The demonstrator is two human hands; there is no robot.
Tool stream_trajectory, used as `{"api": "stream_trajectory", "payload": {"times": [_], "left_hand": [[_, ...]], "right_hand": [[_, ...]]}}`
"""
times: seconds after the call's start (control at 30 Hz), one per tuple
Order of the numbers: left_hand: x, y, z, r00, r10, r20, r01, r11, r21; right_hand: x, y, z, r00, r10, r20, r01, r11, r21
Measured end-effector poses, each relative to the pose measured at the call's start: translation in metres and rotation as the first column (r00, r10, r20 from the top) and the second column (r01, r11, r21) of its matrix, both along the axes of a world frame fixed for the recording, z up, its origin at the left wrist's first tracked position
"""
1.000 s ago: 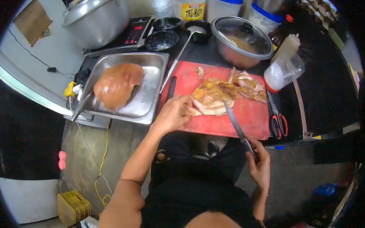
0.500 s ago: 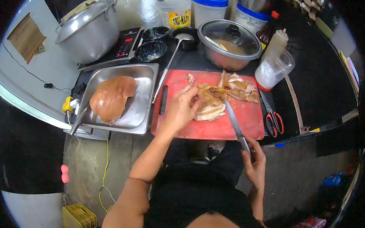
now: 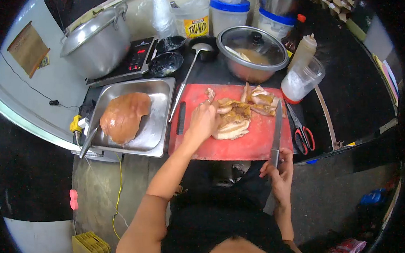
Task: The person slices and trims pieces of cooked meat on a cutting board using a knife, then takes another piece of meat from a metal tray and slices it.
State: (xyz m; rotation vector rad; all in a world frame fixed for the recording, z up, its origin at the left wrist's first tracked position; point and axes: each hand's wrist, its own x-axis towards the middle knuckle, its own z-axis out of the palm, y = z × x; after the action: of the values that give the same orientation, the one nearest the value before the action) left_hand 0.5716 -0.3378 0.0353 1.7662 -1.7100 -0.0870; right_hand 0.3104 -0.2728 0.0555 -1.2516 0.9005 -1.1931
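Grasping knife [image 3: 277,134] in right hand [image 3: 279,172]; touching meat [image 3: 233,128] with left hand [image 3: 203,121], cannot tell whether gripping. Seemingly only part-cut, beside separate pieces [image 3: 265,98].

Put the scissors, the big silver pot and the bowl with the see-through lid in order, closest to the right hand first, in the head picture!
Starting from the right hand:
1. Scissors: just to the right of the red board.
2. Bowl: behind the board.
3. Big silver pot: far back on the left.

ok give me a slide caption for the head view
Left hand at the meat on a red cutting board, knife in the right hand.
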Motion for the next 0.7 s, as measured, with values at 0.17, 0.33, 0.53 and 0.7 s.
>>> {"api": "stream_trajectory", "payload": {"times": [0.17, 0.33, 0.53, 0.7], "left_hand": [[0.010, -0.006, 0.023, 0.757, -0.080, -0.648, 0.204, 0.972, 0.118], [-0.001, -0.023, 0.038, 0.243, -0.111, -0.963, 0.448, 0.894, 0.010], [-0.018, -0.049, 0.049, 0.243, -0.223, -0.944, 0.560, 0.827, -0.051], [-0.024, -0.054, 0.043, 0.172, -0.261, -0.950, 0.566, 0.816, -0.121]], "right_hand": [[0.008, -0.017, 0.011, 0.994, 0.076, -0.085, -0.078, 0.997, -0.028], [0.020, -0.042, 0.031, 0.967, 0.054, -0.247, -0.083, 0.991, -0.106], [0.037, -0.074, 0.042, 0.859, -0.294, -0.419, -0.054, 0.763, -0.644], [0.045, -0.080, 0.041, 0.836, -0.260, -0.484, -0.094, 0.800, -0.593]]}}
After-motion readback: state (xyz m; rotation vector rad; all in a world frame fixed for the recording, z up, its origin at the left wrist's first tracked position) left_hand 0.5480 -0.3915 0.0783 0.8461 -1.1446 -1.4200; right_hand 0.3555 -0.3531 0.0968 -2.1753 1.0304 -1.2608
